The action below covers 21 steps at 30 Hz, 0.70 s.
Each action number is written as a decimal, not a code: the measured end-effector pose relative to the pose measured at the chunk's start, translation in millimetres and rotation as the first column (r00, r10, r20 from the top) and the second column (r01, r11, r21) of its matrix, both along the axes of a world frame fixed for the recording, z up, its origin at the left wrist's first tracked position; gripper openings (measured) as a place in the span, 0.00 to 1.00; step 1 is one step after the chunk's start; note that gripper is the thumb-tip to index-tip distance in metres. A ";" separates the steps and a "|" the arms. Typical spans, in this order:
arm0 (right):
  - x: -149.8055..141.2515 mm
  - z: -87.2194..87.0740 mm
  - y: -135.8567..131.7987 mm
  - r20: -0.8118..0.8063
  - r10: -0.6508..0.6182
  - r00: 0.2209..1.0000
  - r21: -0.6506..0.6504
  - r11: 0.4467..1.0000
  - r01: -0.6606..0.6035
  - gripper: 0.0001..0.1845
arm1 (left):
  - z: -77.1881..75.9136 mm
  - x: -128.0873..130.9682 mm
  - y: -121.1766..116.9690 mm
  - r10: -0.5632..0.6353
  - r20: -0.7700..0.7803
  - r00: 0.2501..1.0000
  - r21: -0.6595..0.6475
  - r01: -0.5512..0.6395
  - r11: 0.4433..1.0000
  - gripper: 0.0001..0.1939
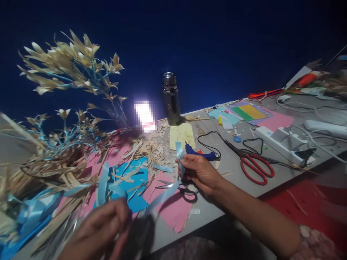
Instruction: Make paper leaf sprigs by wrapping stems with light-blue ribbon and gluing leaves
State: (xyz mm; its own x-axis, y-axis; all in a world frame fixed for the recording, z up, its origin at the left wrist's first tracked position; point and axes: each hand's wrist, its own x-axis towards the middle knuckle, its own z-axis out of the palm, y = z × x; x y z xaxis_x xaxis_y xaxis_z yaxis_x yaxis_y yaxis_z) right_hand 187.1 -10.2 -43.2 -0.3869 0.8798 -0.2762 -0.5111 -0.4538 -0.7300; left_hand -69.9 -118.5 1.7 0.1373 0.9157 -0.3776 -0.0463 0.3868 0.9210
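While a pale blue ribbon is pinched between thumb and fingers of the right hand, nearer the wearer than the dark flask, its length is trailed down and leftward from there toward the left hand. That hand, nearest the wearer and left of the flask, is curled and blurred; whether the ribbon is gripped by it cannot be told. Below the flask, a blue glue gun is seen just beyond the right hand, and dark-handled scissors are laid partly over a pink sheet. For good control, the ribbon is best pinched near its short upper end, kept flat and untwisted, with light, even tension. The trailing part is best kept clear of the scissor blades and the gun's nozzle.
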 end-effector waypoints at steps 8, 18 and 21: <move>-7.9 0.9 -8.2 0.038 -0.048 0.998 0.043 0.998 0.046 0.20 | -7.8 58.1 45.5 0.348 -0.032 0.937 0.315 -0.321 0.893 0.16; 7.0 0.1 -23.3 0.519 -0.328 0.789 0.537 0.843 -0.004 0.17 | -36.2 90.0 35.6 0.158 0.169 0.973 0.074 -0.172 0.982 0.10; 19.5 0.3 -34.6 0.515 -0.673 0.531 0.853 0.461 -0.243 0.21 | -34.6 91.1 37.6 0.153 0.208 0.966 0.008 -0.158 0.987 0.11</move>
State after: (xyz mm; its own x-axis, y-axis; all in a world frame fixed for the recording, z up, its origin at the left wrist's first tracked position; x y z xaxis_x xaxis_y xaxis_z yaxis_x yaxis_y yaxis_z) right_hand 206.6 -44.8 -42.9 -0.1947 0.8258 0.5293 0.4316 0.5567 -0.7098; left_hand 21.2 -80.8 -32.9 0.0655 0.9404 -0.3336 -0.2943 0.3377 0.8941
